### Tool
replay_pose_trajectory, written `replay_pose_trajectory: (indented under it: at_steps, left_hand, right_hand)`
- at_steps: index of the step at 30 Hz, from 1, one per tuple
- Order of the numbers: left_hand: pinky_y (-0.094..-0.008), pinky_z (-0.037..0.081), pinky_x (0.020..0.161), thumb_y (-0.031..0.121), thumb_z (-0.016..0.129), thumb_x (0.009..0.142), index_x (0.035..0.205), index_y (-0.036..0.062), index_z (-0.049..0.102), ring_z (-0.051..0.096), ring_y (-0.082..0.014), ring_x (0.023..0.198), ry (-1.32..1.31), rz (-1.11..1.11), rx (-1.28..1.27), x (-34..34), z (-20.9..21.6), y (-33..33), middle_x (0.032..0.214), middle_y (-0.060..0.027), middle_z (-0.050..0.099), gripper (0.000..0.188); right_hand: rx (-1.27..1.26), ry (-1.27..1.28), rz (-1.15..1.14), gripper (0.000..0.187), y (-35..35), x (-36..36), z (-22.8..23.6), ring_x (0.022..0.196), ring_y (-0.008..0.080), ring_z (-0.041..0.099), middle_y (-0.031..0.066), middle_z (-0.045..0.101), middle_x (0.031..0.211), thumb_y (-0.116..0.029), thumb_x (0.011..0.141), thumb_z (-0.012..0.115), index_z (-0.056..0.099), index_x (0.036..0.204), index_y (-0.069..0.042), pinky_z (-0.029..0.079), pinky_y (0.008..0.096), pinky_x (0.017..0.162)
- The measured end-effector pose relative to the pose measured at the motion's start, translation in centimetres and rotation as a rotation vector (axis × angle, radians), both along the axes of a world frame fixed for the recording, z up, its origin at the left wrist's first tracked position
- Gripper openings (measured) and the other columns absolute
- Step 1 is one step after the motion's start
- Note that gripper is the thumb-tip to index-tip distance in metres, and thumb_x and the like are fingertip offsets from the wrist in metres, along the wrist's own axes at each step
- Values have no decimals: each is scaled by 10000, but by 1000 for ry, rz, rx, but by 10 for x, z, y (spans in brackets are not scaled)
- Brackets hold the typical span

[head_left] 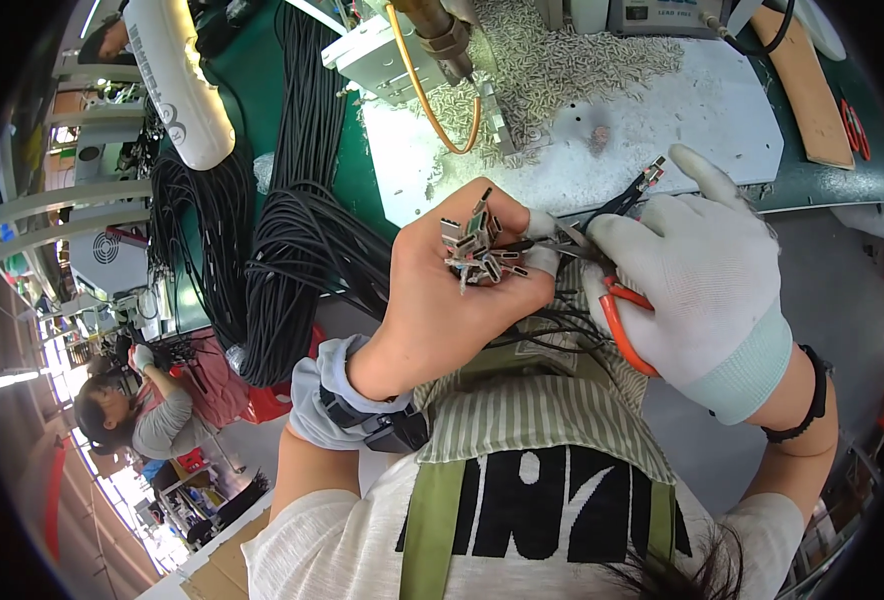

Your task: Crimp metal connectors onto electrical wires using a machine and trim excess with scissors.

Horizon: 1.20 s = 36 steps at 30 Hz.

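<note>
A factory workshop: tiny metal parts [582, 60] litter the white board [707, 110], cable bundles [297, 260] lie left of it, farther left a person [167, 425], apparently working.

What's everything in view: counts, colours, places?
connectors: many, silver, mostly left hand
tool: one, red handles, right hand
cables: many, black, mostly left
metal bits: many, silver, on board
board: one, white, on table
table: one, green, under board
machine: one, pale, above board
tube: one, white, upper left
strip: one, tan, right
scissors: one, red, far right
people: two, one grey, far left
left hand: one, bare, white fingertips, centre
right hand: one, white glove, right
</note>
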<state>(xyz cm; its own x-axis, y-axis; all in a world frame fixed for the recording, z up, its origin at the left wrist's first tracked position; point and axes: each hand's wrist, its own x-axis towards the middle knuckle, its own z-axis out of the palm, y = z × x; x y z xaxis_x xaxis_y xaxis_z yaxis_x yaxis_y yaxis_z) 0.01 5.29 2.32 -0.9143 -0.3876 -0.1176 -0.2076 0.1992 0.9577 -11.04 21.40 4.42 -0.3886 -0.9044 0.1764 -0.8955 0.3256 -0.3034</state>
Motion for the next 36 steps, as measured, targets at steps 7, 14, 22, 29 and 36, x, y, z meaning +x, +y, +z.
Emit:
replay_pose_trajectory:
  at_steps: [7, 14, 22, 29, 36]
  left_hand:
    - [-139, 298, 556, -52, 667, 738, 866, 14, 559, 419, 24, 632, -7, 4, 34, -1, 2, 0, 737, 41, 578, 180]
    - [-150, 276, 543, -53, 650, 738, 845, 18, 571, 379, 23, 619, 13, 53, 51, -4, 1, -3, 703, 76, 513, 151]
    - [-150, 280, 547, -61, 639, 742, 840, 15, 572, 363, 24, 615, 54, 112, 66, -4, -5, -1, 697, 82, 492, 141]
    - [-150, 320, 573, -62, 651, 750, 848, 13, 571, 395, 17, 626, 3, 86, 45, -4, -7, -10, 709, 69, 515, 147]
    - [-165, 374, 623, -43, 661, 760, 866, 17, 571, 476, -2, 696, -73, 30, 156, -6, -8, -17, 772, 38, 570, 152]
  right_hand:
    - [29, -193, -40, 145, 4, 7, -4, 543, 271, 559, 92, 535, 590, -127, 724, 694, 610, 809, -45, 435, 354, 503]
    - [-176, -538, -76, 126, 2, 19, -14, 472, 271, 530, 96, 514, 553, -116, 750, 674, 603, 817, -36, 412, 337, 465]
    - [-376, -395, -243, 140, -15, 34, -37, 465, 211, 505, 90, 508, 567, -78, 758, 662, 635, 878, -11, 403, 301, 474]
    - [-210, -814, -245, 145, -16, 28, -33, 534, 110, 546, 90, 538, 620, -97, 794, 638, 630, 901, -1, 417, 286, 500]
    - [-299, -729, -280, 143, -22, 35, -36, 499, 287, 527, 125, 521, 592, -173, 785, 660, 602, 804, -44, 415, 349, 481]
